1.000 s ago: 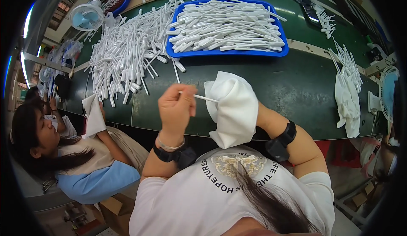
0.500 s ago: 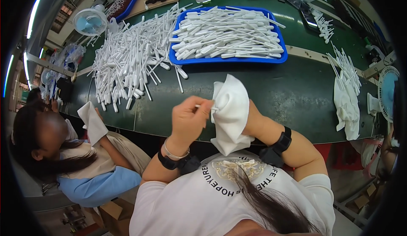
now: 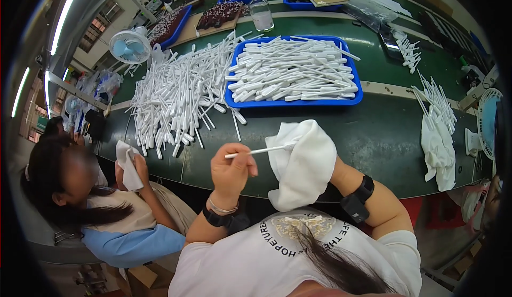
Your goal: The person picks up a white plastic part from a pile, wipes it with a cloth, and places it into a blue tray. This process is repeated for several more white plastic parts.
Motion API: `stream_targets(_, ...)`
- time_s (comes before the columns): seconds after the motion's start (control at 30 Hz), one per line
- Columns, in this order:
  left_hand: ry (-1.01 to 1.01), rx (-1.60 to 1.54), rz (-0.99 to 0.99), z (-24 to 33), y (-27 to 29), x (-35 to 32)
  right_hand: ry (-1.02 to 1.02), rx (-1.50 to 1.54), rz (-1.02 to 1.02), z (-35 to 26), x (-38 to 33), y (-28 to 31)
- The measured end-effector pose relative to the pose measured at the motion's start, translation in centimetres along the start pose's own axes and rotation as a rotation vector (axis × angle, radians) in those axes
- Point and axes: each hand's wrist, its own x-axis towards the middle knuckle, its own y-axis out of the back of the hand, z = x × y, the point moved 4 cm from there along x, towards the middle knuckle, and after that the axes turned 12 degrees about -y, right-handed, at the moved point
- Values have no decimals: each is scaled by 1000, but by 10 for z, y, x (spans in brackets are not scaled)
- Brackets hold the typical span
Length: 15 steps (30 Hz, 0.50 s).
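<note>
My left hand (image 3: pixel 228 171) pinches the thin end of a white stick (image 3: pixel 262 151) between thumb and fingers, just off the bench edge in front of me. The stick's other end disappears into a fold of a white cloth (image 3: pixel 305 169). Draped in that cloth, my right hand (image 3: pixel 341 171) closes around the stick's far end; the cloth hides its fingers. Beyond my hands, a blue tray (image 3: pixel 296 104) holds a stack of similar white sticks with wider ends. To its left spreads a loose pile of white sticks (image 3: pixel 170 97).
The green bench (image 3: pixel 373 153) carries another white cloth (image 3: pixel 438 153) with several sticks at the right, near a fan (image 3: pixel 489 115). A glass jar (image 3: pixel 261 17) stands behind the tray. On my left a seated co-worker (image 3: pixel 125 219) holds a white cloth (image 3: pixel 128 163).
My left hand has drawn a little away from the cloth, so more of the stick shows. The cloth has turned and opened wider. The view has tilted upward.
</note>
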Motion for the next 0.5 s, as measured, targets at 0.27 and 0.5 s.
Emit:
stream_targets(0.27, -964, 700, -821, 25, -73, 36, 44, -284, 99, -9, 5, 5)
stream_targets(0.5, -992, 1049, -599, 5, -93, 194, -30, -116, -215, 10, 6, -1)
